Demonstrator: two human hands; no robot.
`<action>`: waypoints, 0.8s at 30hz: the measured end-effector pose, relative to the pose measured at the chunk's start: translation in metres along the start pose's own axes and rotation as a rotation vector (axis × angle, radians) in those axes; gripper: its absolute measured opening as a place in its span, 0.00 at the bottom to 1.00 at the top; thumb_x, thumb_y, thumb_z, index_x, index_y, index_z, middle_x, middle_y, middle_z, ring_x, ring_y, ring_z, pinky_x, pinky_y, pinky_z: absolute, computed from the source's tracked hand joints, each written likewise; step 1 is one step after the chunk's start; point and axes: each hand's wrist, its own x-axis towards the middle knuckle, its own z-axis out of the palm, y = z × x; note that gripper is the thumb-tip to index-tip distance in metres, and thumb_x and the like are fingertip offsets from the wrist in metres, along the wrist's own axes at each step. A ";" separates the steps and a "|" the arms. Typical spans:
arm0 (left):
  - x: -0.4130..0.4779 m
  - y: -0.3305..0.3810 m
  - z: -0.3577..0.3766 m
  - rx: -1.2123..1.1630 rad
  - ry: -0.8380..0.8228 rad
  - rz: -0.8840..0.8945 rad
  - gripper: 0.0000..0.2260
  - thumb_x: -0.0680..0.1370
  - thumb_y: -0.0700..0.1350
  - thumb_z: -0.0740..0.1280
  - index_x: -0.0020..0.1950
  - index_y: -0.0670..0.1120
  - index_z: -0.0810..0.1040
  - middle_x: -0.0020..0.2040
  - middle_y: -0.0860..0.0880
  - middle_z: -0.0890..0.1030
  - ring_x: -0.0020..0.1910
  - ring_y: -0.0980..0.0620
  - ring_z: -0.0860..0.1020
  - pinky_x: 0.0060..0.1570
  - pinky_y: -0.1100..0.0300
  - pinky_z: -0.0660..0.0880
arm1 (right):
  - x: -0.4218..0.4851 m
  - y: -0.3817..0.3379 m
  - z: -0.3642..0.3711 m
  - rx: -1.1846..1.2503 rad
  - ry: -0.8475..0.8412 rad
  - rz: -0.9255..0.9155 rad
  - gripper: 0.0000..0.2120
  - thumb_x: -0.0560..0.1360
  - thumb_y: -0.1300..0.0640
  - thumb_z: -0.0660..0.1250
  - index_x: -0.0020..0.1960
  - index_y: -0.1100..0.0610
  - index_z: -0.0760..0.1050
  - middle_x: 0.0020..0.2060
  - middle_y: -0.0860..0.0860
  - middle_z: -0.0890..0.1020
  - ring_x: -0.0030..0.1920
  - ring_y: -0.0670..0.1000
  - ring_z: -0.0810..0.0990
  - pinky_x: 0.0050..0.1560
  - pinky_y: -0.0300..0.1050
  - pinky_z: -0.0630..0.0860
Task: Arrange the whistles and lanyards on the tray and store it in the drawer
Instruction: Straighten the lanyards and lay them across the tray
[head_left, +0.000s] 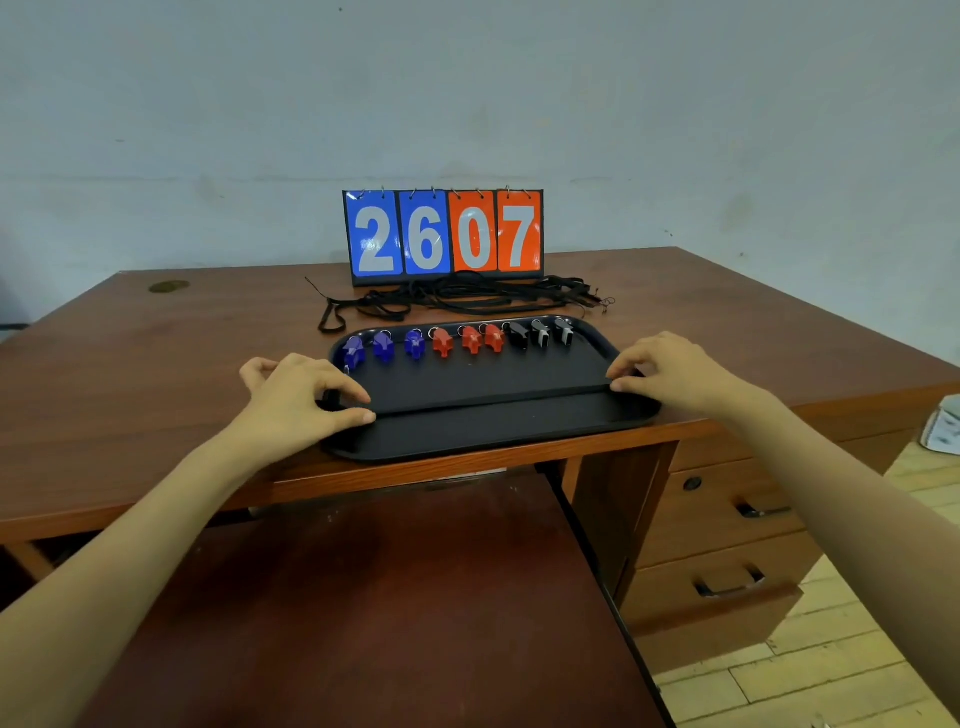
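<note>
A black tray (493, 435) lies at the desk's front edge. On it rests a flat black pad (483, 384). Along the pad's far edge stand three blue whistles (383, 347), three red whistles (470, 339) and three black whistles (540, 332) in one row. A tangle of black lanyards (467, 299) lies on the desk just behind the tray. My left hand (298, 389) pinches the pad's left end. My right hand (670, 366) holds the pad's right front corner with its fingertips.
A flip scoreboard (442, 234) reading 2607 stands behind the lanyards against the wall. Below the desk's front edge a wide brown pull-out drawer (389, 597) is extended toward me. Stacked shut drawers with handles (727, 519) are at the right.
</note>
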 end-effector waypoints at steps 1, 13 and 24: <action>0.002 0.002 0.000 0.042 0.002 0.001 0.06 0.70 0.61 0.68 0.43 0.63 0.78 0.42 0.63 0.74 0.57 0.57 0.66 0.55 0.52 0.54 | 0.001 -0.001 -0.001 0.030 0.006 -0.013 0.09 0.74 0.50 0.67 0.52 0.50 0.81 0.53 0.47 0.81 0.55 0.49 0.76 0.60 0.56 0.73; 0.087 0.087 -0.002 0.139 -0.044 0.147 0.14 0.73 0.62 0.63 0.49 0.56 0.79 0.46 0.57 0.79 0.55 0.56 0.71 0.64 0.51 0.55 | 0.058 -0.019 -0.015 0.208 0.070 -0.013 0.09 0.76 0.52 0.65 0.53 0.54 0.80 0.50 0.49 0.81 0.50 0.47 0.77 0.54 0.40 0.69; 0.252 0.142 0.094 -0.059 -0.228 0.109 0.11 0.76 0.53 0.65 0.54 0.50 0.80 0.53 0.51 0.80 0.57 0.50 0.73 0.63 0.47 0.59 | 0.167 0.038 0.007 0.094 0.042 0.212 0.09 0.75 0.57 0.65 0.53 0.57 0.79 0.53 0.54 0.82 0.46 0.50 0.77 0.50 0.42 0.73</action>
